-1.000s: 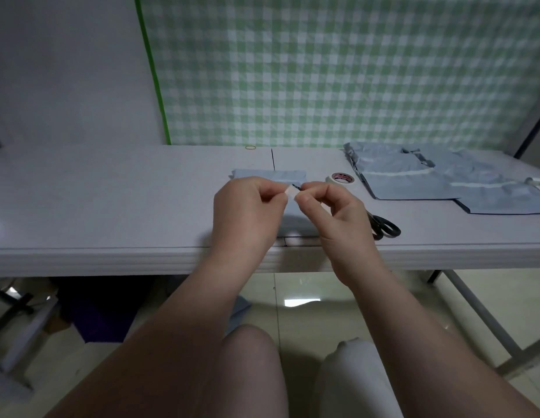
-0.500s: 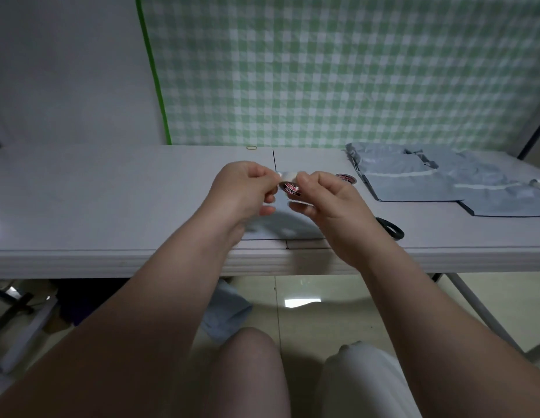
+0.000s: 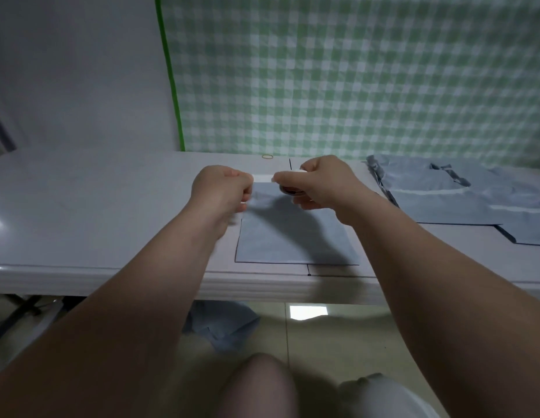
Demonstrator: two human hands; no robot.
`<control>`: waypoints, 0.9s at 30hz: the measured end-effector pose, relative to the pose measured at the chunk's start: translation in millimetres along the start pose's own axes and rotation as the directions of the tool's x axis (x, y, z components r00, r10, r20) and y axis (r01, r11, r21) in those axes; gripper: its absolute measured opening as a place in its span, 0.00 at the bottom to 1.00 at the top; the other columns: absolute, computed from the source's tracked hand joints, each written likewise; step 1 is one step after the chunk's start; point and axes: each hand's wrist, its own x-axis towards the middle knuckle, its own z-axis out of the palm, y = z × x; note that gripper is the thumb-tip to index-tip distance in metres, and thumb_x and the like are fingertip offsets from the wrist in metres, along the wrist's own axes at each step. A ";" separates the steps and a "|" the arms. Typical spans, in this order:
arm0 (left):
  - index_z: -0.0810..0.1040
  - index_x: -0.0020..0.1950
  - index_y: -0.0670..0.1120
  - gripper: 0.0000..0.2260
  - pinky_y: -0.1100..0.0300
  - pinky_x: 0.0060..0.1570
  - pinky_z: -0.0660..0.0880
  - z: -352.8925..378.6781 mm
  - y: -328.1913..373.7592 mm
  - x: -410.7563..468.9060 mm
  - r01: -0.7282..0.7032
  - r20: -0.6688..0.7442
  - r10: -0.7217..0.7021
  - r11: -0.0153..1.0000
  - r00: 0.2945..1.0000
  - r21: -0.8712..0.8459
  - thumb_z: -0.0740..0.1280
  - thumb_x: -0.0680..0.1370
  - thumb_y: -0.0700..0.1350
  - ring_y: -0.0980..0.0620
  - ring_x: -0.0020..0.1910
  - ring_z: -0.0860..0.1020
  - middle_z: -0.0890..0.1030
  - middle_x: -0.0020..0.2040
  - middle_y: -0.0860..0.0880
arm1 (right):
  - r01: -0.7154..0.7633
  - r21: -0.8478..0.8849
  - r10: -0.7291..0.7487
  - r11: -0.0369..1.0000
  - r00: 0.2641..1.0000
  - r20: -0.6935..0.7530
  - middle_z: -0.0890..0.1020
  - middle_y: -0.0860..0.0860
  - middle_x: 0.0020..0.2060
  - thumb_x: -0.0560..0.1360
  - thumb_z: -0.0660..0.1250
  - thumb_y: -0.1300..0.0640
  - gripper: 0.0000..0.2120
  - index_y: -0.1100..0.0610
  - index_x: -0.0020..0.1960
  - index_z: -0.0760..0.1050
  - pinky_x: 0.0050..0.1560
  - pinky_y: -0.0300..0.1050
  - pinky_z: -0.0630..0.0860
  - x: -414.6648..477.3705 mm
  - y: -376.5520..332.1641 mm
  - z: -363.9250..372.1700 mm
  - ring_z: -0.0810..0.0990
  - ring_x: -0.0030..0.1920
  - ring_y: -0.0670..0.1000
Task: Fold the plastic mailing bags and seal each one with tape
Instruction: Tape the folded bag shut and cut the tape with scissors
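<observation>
Tape strip [image 3: 262, 178] stretches between our hands, just above the far edge of the folded mailing bag [image 3: 292, 236]. Our left hand [image 3: 222, 188] pinches its free end; our right hand [image 3: 321, 182] grips the tape roll [image 3: 289, 190]. The bag lies flat on the table [image 3: 111, 206], at its near edge. Right of the bag, other bags [image 3: 443, 197] lie piled.

Makeshift packing station (folding table [image 3: 96, 212], mailing bags [image 3: 437, 200], gingham backdrop [image 3: 353, 86]).
</observation>
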 end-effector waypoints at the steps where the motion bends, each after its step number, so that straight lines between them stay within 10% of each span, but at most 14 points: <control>1: 0.74 0.35 0.41 0.10 0.59 0.35 0.75 -1.9 -0.4 4.5 0.026 0.012 -0.025 0.999 1.000 -0.024 0.64 0.76 0.35 0.51 0.31 0.73 0.75 0.33 0.45 | -0.047 0.094 0.043 0.994 0.998 0.049 0.79 0.56 0.37 0.69 0.74 0.48 0.14 0.58 0.40 0.74 0.43 0.51 0.81 3.2 0.2 2.1 0.81 0.35 0.53; 7: 0.74 0.37 0.41 0.08 0.59 0.34 0.77 -7.3 -10.5 26.6 0.093 0.061 -0.089 0.993 0.994 -0.075 0.67 0.76 0.38 0.51 0.30 0.73 0.75 0.32 0.46 | -0.196 0.345 0.161 0.918 0.979 0.127 0.78 0.53 0.39 0.75 0.67 0.50 0.09 0.56 0.46 0.74 0.40 0.45 0.81 13.1 3.1 16.6 0.76 0.35 0.51; 19: 0.79 0.35 0.41 0.09 0.55 0.40 0.75 -1.3 -40.4 34.3 -0.136 0.108 0.112 0.957 0.988 0.258 0.68 0.75 0.42 0.49 0.35 0.78 0.83 0.33 0.48 | -0.110 0.274 0.129 0.956 0.990 -0.051 0.78 0.57 0.39 0.68 0.70 0.52 0.10 0.57 0.38 0.72 0.43 0.60 0.80 18.1 28.3 36.6 0.82 0.42 0.62; 27: 0.81 0.35 0.46 0.09 0.62 0.32 0.67 0.1 -53.3 35.2 -0.201 0.112 0.166 0.829 0.980 0.522 0.67 0.74 0.46 0.54 0.35 0.75 0.81 0.35 0.51 | -0.124 0.174 0.131 0.977 0.991 -0.025 0.77 0.53 0.40 0.71 0.71 0.51 0.11 0.56 0.39 0.72 0.48 0.56 0.81 17.2 38.9 41.3 0.77 0.42 0.52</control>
